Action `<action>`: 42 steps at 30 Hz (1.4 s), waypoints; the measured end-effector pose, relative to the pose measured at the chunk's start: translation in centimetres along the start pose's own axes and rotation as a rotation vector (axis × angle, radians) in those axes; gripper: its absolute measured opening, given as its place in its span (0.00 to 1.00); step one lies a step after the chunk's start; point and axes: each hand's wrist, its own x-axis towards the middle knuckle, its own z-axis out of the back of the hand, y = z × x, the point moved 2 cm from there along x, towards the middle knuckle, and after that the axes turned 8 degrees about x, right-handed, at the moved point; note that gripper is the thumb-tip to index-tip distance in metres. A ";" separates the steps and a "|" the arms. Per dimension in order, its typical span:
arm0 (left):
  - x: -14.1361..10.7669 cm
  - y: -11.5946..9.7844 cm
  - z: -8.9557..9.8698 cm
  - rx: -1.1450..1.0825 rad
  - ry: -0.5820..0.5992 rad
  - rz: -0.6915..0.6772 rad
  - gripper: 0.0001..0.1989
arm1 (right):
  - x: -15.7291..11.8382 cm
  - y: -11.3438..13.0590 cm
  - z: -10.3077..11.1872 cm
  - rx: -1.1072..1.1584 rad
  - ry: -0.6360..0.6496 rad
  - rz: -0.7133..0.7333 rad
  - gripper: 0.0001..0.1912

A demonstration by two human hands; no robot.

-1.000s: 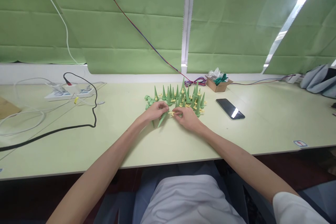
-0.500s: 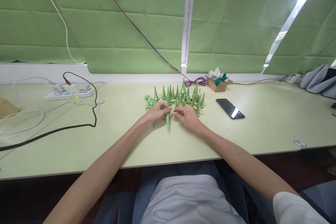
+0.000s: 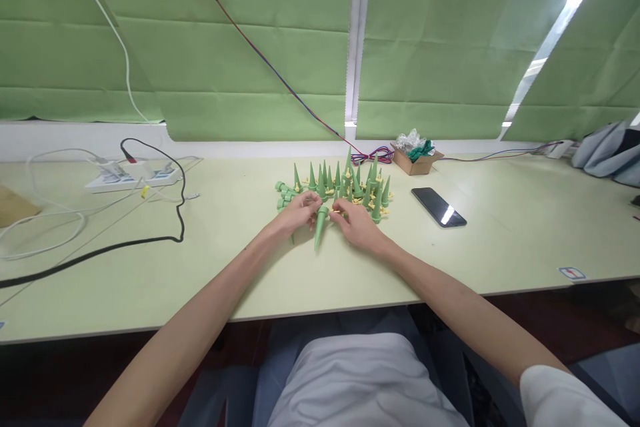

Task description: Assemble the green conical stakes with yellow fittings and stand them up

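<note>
A green watering spike (image 3: pixel 319 229) lies between my hands, its capped end up by my fingers and its tip pointing down toward me. My left hand (image 3: pixel 301 211) is closed at the spike's capped end, some of its fingers hidden behind it. With a pinch, my right hand (image 3: pixel 356 220) holds a small yellow valve (image 3: pixel 333 212) beside the cap; whether it is seated in the spike I cannot tell. Just beyond stand several upright green spikes (image 3: pixel 356 183) with yellow valves. Beside my left hand several spikes (image 3: pixel 284 193) lie on their sides, partly covered by it.
A black phone (image 3: pixel 439 207) lies to the right on the table (image 3: pixel 380 287). At the back are a small cardboard box (image 3: pixel 419 163) with plastic wrap and a coil of wire (image 3: pixel 373 155). A power strip (image 3: pixel 133 179) and cables (image 3: pixel 125 242) spread over the left side.
The spike between my hands has turned: its cap now shows by the fingers and its tip has swung slightly left. My right hand has moved very little.
</note>
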 end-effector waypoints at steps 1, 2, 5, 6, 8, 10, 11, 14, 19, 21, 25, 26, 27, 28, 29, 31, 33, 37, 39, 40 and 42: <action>0.0 -0.1 0.0 -0.002 -0.015 0.009 0.13 | 0.0 0.0 0.0 0.000 0.001 -0.002 0.06; -0.1 -0.1 0.0 -0.004 -0.026 0.014 0.14 | 0.0 -0.1 -0.1 0.002 0.001 -0.002 0.06; 0.0 -0.2 0.0 -0.006 -0.045 0.003 0.17 | 0.0 -0.1 -0.1 0.029 0.017 0.003 0.05; 0.1 -0.2 0.1 -0.009 -0.050 -0.005 0.17 | 0.0 0.0 -0.1 0.039 0.024 0.003 0.05; 0.1 -0.2 0.1 -0.020 -0.056 -0.013 0.16 | 0.0 0.1 -0.1 0.051 0.033 0.008 0.06; 0.2 -0.2 0.1 -0.024 -0.054 -0.025 0.15 | 0.0 0.3 0.0 0.053 0.029 0.015 0.06; 0.2 -0.2 0.1 -0.015 -0.053 -0.034 0.15 | -0.1 0.4 0.1 0.054 0.026 0.019 0.07; 0.2 -0.3 0.1 0.042 -0.066 -0.058 0.14 | -0.1 0.6 0.1 0.057 0.017 0.030 0.09; 0.3 -0.1 0.2 0.101 -0.063 -0.083 0.15 | 0.0 0.7 0.1 0.052 0.001 0.046 0.10; 0.3 -0.1 0.3 0.105 -0.057 -0.091 0.15 | 0.0 0.7 0.1 0.052 -0.009 0.049 0.10; 0.1 -0.2 0.2 0.126 -0.045 -0.069 0.14 | -0.1 0.7 0.2 0.041 -0.026 0.065 0.10; 0.0 -0.2 0.2 0.141 -0.039 -0.061 0.13 | -0.1 0.7 0.2 0.031 -0.027 0.066 0.10; -0.1 -0.3 0.1 0.158 -0.032 -0.053 0.13 | -0.1 0.8 0.2 0.022 -0.027 0.068 0.10; -0.2 -0.4 0.1 0.176 -0.026 -0.047 0.13 | -0.1 0.8 0.2 0.016 -0.028 0.071 0.10; -0.3 -0.5 0.0 0.194 -0.019 -0.042 0.13 | -0.1 0.9 0.2 0.016 -0.029 0.076 0.10; -0.6 -0.7 -0.1 0.225 -0.002 -0.036 0.13 | -0.1 1.0 0.2 0.031 -0.037 0.084 0.10; -0.7 -0.9 -0.2 0.256 0.013 -0.032 0.13 | -0.1 0.9 0.2 0.048 -0.051 0.087 0.10; -0.8 -0.6 -0.3 0.292 0.043 -0.014 0.12 | 0.0 0.9 0.2 0.046 -0.071 0.104 0.10; -0.6 -0.3 -0.3 0.284 0.054 -0.008 0.12 | 0.0 0.8 0.1 0.052 -0.068 0.101 0.11; -0.5 -0.2 -0.3 0.277 0.054 -0.008 0.12 | 0.0 0.7 0.1 0.061 -0.067 0.095 0.11; -0.3 0.0 -0.3 0.253 0.048 -0.014 0.11 | 0.0 0.6 0.1 0.084 -0.069 0.080 0.12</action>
